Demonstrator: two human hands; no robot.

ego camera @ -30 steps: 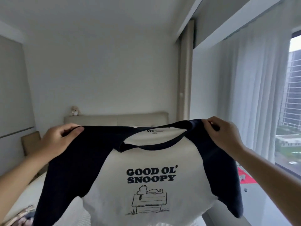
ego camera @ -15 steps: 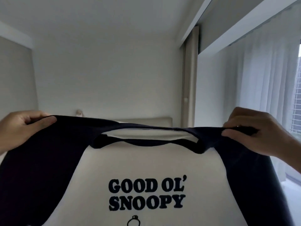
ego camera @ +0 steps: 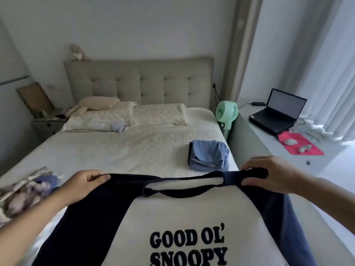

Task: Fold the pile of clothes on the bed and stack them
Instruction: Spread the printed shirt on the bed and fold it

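a white bed (ego camera: 119, 150) with a tufted headboard (ego camera: 138, 81) fills the room. at its near left edge lies a crumpled pile of clothes (ego camera: 25, 191). the left hand (ego camera: 84, 184) pinches the navy shoulder of a white snoopy t-shirt (ego camera: 184, 217), held spread over the bed's foot. a folded blue stack (ego camera: 208, 155) sits beyond. the right hand (ego camera: 272, 176) pinches the other shoulder. a laptop (ego camera: 278, 114) stands open at far right.

White-covered bed (ego camera: 119, 150) with two pillows (ego camera: 159, 114), folded blue stack (ego camera: 208, 155) at right, unfolded clothes (ego camera: 25, 191) at left.
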